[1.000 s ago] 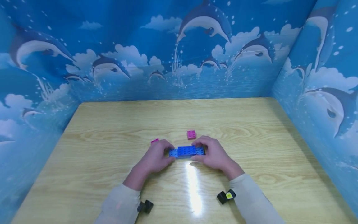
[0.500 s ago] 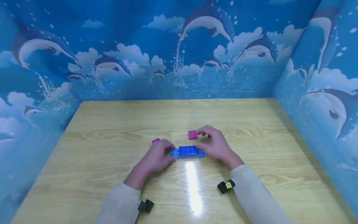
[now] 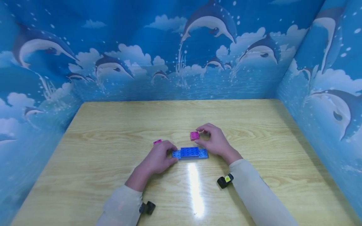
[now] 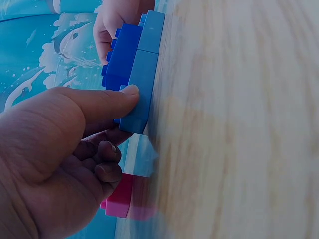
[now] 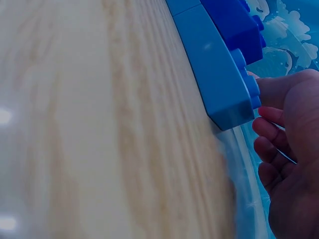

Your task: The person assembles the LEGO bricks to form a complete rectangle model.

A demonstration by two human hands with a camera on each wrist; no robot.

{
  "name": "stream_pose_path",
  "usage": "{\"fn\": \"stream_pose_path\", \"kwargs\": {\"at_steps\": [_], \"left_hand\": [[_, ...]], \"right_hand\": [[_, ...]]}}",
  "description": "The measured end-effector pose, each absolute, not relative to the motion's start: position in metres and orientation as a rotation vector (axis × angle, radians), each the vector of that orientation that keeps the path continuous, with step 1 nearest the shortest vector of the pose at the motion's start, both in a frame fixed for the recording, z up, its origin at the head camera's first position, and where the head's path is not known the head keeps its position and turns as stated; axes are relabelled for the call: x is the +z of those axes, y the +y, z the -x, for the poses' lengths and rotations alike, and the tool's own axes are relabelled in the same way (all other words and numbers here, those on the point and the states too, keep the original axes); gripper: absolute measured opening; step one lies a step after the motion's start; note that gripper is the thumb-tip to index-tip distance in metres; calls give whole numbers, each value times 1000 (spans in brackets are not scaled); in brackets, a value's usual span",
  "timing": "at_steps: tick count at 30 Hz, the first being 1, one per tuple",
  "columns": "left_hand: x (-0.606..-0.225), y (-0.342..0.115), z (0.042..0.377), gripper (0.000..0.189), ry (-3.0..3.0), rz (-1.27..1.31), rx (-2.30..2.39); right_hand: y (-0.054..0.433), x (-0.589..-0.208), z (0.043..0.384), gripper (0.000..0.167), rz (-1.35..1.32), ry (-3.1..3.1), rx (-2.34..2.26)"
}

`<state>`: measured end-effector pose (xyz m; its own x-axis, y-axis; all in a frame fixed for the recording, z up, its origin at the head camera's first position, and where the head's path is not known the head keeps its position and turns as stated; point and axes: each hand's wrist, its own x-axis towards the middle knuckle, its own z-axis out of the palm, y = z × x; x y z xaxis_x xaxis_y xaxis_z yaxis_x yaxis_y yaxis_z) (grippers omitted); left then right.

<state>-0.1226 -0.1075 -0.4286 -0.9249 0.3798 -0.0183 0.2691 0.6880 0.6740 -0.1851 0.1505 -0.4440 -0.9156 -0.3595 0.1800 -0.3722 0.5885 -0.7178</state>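
Note:
Two light blue toy bricks (image 4: 145, 69) stand end to end on the table, with a dark blue brick (image 3: 189, 152) bridging them on top. My left hand (image 3: 159, 158) pinches the left end of this stack between thumb and fingers. A pink brick (image 3: 194, 135) with studs on top lies just beyond the stack. My right hand (image 3: 214, 140) reaches to its right side, thumb and index finger spread at its near and far edges. In the right wrist view, the light blue end (image 5: 219, 74) stands before the right hand (image 5: 294, 134) and hides the pink brick.
Another pink brick (image 3: 157, 142) lies behind the left hand, partly covered by it in the head view. The wooden table (image 3: 113, 122) is bordered by a dolphin-print backdrop (image 3: 181, 81) at the back and sides. Black wrist devices (image 3: 225, 181) sit by the sleeves.
My right hand has let go of the blue stack's right end and moved away from me to the pink brick. The left hand stays on the stack.

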Motion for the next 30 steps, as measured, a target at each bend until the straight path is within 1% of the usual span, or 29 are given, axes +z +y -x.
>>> {"fn": "stream_pose_path", "kwargs": {"at_steps": [15, 30], "left_hand": [[-427, -107, 123, 33, 2732, -515, 1063], [-428, -107, 122, 33, 2718, -494, 1054]], "right_hand": [[146, -448, 192, 38, -559, -2881, 1211], [145, -448, 191, 37, -523, -2910, 1264]]}}
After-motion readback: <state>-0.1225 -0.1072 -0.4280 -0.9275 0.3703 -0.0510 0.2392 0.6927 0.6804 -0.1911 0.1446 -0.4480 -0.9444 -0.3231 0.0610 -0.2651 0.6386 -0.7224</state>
